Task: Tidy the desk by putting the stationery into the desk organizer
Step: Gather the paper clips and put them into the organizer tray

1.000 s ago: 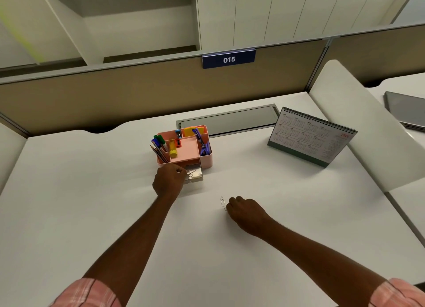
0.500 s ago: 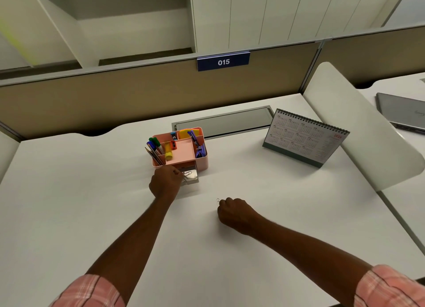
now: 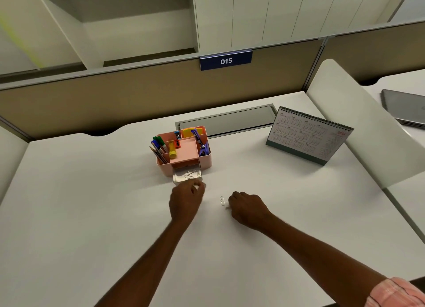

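Observation:
The pink desk organizer point(image 3: 204, 163) stands mid-desk with pens, markers, a yellow glue stick and sticky notes in its compartments. Its clear drawer point(image 3: 187, 175) is pulled out toward me, and a few paper clips lie in it. My left hand point(image 3: 185, 202) hovers just in front of the drawer, its fingers loosely curled, with nothing visible in them. One paper clip point(image 3: 222, 200) lies loose on the desk. My right hand point(image 3: 248, 209) rests beside it, fingers curled, pinching a second paper clip point(image 3: 227, 207) at its fingertips.
A desk calendar point(image 3: 308, 136) stands at the right. A grey cable flap point(image 3: 226, 121) sits behind the organizer. A white divider panel point(image 3: 358, 122) borders the right side, and a closed laptop point(image 3: 404, 106) lies beyond it. The beige partition wall point(image 3: 138, 99) closes off the back.
My left hand has drawn back from the drawer toward me. My right hand has shifted a little, so a clip that it covered now lies bare on the desk.

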The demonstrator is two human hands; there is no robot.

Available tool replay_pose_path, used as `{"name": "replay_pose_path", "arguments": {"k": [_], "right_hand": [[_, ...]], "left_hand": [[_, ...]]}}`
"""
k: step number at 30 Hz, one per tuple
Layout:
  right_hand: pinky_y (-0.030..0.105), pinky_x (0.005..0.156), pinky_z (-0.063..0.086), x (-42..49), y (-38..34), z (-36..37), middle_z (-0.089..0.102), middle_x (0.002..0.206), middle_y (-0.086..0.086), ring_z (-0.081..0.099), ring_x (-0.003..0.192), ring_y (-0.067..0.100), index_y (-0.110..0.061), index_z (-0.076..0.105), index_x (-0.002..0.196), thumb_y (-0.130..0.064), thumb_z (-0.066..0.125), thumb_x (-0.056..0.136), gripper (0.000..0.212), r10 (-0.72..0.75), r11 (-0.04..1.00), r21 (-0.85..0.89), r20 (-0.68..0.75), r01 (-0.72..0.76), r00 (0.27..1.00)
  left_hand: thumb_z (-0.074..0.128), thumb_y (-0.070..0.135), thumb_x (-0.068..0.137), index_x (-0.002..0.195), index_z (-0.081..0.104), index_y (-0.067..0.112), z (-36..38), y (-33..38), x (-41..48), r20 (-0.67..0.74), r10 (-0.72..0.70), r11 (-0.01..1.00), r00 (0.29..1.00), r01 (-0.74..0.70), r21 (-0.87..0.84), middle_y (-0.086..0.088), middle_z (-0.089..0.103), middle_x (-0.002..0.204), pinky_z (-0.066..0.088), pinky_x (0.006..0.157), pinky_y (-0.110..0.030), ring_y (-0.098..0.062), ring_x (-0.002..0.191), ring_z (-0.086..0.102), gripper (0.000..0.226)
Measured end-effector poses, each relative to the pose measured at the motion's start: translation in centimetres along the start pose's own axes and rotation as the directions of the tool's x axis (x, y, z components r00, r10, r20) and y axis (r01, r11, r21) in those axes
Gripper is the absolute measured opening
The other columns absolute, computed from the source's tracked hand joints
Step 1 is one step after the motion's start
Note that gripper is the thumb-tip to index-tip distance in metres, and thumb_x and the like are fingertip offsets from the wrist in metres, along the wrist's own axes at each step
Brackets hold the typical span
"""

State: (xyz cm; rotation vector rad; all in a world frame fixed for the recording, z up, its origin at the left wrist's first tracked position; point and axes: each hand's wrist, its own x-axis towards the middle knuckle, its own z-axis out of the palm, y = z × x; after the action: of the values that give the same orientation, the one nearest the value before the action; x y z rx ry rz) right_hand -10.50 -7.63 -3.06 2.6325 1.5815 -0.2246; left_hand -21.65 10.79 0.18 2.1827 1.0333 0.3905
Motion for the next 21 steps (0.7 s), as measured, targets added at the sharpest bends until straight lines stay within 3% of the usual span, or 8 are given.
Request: {"name": "replay_pose_path", "arguments": {"k": [3, 6, 10, 15, 21], "right_hand": [[0.038, 0.062, 0.042, -0.4, -0.5, 1.0, 0.060, 0.100, 0.002, 0.060, 0.091, 0.027, -0.016, 0.057, 0.100, -0.026, 0.044, 0.096, 0.017, 0.120, 0.977, 0.173, 0.041, -0.126, 0.992], [0.038, 0.068, 0.047, -1.1, -1.1, 1.7, 0.060, 0.099, 0.000, 0.060, 0.092, 0.025, -0.018, 0.058, 0.099, -0.031, 0.043, 0.098, 0.020, 0.173, 0.950, 0.260, 0.016, -0.171, 0.985], [0.039, 0.068, 0.047, -1.7, -1.5, 2.2, 0.060, 0.098, -0.001, 0.060, 0.092, 0.024, -0.019, 0.059, 0.098, -0.033, 0.045, 0.098, 0.020, 0.182, 0.927, 0.336, -0.005, -0.169, 0.983], [0.038, 0.073, 0.051, -1.9, -1.1, 2.3, 0.061, 0.103, -0.005, 0.059, 0.096, 0.018, -0.023, 0.061, 0.104, -0.033, 0.045, 0.102, 0.019, 0.195, 0.887, 0.434, -0.050, -0.154, 0.980], [0.038, 0.074, 0.049, -0.6, -1.2, 1.9, 0.062, 0.103, 0.001, 0.060, 0.095, 0.023, -0.017, 0.063, 0.104, -0.029, 0.049, 0.102, 0.019, 0.226, 0.865, 0.471, -0.057, -0.173, 0.972]], "left_hand": [[0.078, 0.033, 0.088, 0.084, 0.081, 0.026, 1.7, -0.8, -3.0, 0.261, 0.044, 0.995, 0.964, -0.020, -0.094, 0.013, 0.076, 0.077, 0.061, 0.069, -0.038, -0.009, 0.064, 0.071, 0.008], [0.080, 0.033, 0.087, 0.086, 0.082, 0.027, 2.8, -1.2, -4.4, 0.409, 0.018, 0.996, 0.912, 0.019, -0.085, 0.014, 0.078, 0.076, 0.062, 0.069, -0.041, -0.009, 0.055, 0.072, 0.006], [0.079, 0.031, 0.087, 0.084, 0.083, 0.030, 3.3, -1.5, -4.7, 0.436, 0.037, 0.999, 0.899, -0.028, -0.028, 0.017, 0.077, 0.075, 0.061, 0.074, -0.037, -0.004, 0.057, 0.069, 0.005], [0.078, 0.031, 0.086, 0.082, 0.082, 0.028, 2.4, -1.2, -4.6, 0.388, 0.058, 0.998, 0.920, -0.051, -0.029, 0.018, 0.076, 0.077, 0.060, 0.076, -0.036, -0.004, 0.074, 0.071, 0.006], [0.077, 0.028, 0.086, 0.080, 0.081, 0.026, 0.2, -0.9, -3.2, 0.261, 0.035, 0.992, 0.965, -0.002, -0.127, 0.015, 0.076, 0.075, 0.061, 0.074, -0.037, -0.007, 0.065, 0.072, 0.007]]}}
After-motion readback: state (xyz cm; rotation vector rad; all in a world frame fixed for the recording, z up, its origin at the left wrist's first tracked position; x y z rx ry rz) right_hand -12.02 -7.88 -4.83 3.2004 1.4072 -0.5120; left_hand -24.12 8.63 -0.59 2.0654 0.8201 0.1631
